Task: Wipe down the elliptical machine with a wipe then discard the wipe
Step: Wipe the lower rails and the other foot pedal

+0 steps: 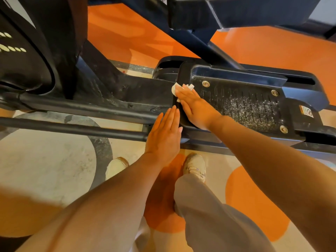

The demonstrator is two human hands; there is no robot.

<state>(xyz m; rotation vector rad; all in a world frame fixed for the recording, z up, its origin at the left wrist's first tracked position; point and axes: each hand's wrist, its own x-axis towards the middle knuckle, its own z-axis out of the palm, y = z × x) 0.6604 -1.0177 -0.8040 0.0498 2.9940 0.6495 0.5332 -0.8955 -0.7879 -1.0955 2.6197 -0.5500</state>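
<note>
Straight fingers [183,91] of the right hand [195,108] press the wipe [173,89] flat against the elliptical pedal [245,106], the wipe's edges showing past the fingertips.

Head camera looks steeply down, close over the elliptical pedal [241,104] and floor [47,160].

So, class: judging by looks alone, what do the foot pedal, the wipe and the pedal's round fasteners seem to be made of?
Foot pedal: probably moulded black plastic or rubber, matte, with ribbed tread and pale dusty specks.
Wipe: thin white paper or cloth, crumpled under the right hand.
Fasteners: likely metal; round, brassy, slightly shiny.
</note>
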